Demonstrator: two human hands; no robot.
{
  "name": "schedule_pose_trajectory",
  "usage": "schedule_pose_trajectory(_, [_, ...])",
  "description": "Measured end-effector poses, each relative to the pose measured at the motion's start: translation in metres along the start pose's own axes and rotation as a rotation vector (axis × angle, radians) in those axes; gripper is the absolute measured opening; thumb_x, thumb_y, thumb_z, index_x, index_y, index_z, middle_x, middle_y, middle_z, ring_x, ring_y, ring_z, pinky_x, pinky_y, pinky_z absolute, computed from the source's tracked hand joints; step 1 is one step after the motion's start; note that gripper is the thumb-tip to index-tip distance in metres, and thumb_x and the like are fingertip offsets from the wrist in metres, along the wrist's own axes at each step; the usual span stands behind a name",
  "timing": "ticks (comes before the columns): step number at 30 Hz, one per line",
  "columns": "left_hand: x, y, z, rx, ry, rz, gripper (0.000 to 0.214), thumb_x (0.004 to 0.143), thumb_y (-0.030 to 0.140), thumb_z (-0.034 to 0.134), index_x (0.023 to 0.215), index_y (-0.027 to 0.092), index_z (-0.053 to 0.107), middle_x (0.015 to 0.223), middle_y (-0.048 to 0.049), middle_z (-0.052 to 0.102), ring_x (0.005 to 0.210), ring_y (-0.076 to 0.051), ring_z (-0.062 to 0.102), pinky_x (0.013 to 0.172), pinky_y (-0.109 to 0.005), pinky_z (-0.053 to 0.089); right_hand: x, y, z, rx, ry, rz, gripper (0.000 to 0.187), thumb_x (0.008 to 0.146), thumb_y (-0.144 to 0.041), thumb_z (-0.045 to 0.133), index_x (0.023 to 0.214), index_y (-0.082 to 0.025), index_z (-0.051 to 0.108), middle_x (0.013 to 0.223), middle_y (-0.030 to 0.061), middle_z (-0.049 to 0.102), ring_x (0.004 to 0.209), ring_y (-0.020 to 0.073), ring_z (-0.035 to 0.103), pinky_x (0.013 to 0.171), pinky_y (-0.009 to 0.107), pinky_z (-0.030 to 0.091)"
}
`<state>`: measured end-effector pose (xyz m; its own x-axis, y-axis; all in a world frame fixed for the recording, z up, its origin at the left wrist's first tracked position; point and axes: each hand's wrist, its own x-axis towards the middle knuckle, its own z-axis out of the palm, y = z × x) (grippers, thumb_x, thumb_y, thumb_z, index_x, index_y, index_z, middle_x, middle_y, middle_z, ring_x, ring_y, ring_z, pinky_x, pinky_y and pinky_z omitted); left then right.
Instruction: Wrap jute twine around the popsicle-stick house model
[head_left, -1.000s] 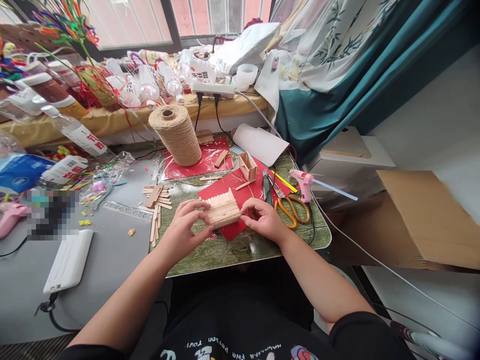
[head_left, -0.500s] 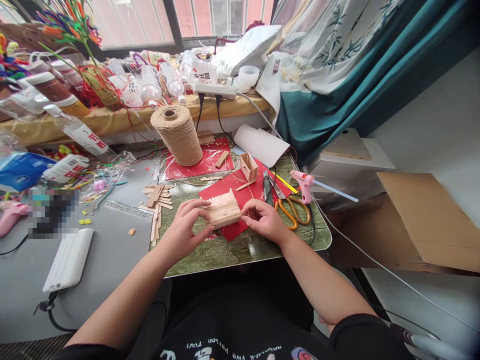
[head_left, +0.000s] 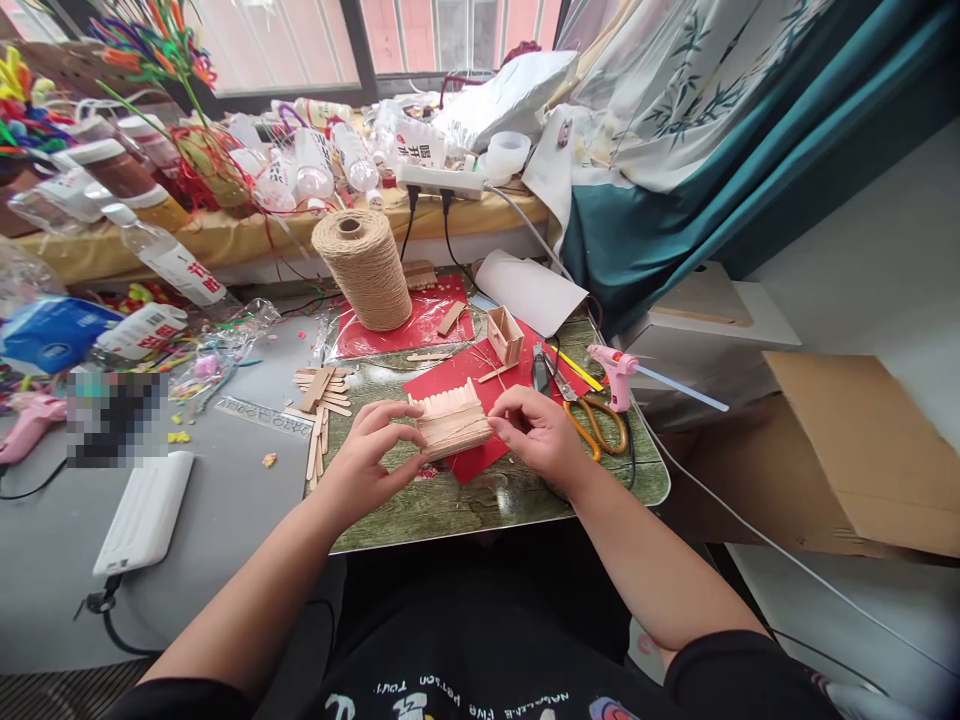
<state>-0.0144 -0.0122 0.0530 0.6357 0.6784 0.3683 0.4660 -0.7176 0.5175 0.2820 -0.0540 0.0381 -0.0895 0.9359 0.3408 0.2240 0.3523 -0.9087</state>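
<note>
A small structure of wooden craft sticks (head_left: 452, 424) is held just over a red paper sheet (head_left: 480, 385) on a green board (head_left: 480, 500). My left hand (head_left: 371, 455) grips its left end with thumb and fingers closed around it. My right hand (head_left: 538, 432) pinches its right end. Thin twine seems to be wound round the structure's lower part.
A big spool of jute twine (head_left: 365, 268) stands behind. A small wooden box (head_left: 505, 335), orange scissors (head_left: 592, 420), a pink glue gun (head_left: 616, 368) and loose craft sticks (head_left: 321, 400) lie around. Bottles and a power strip (head_left: 442, 180) crowd the sill. A cardboard box (head_left: 855, 450) is at right.
Both hands stay on the stick structure, with only a small shift of the fingers. The camera view has drifted slightly.
</note>
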Motion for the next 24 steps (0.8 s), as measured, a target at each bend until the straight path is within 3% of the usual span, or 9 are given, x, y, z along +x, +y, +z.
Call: schedule_pose_trajectory(24, [0.007, -0.001, -0.006, -0.028, -0.098, 0.037, 0.007, 0.097, 0.022, 0.07, 0.1, 0.025, 0.065, 0.134, -0.0069, 0.066, 0.134, -0.027, 0.053, 0.115, -0.052, 0.047, -0.001, 0.016, 0.015, 0.039, 0.031, 0.062, 0.013, 0.101, -0.037, 0.068, 0.096, -0.025, 0.068, 0.089, 0.001, 0.061, 0.071, 0.0157, 0.053, 0.066, 0.032, 0.043])
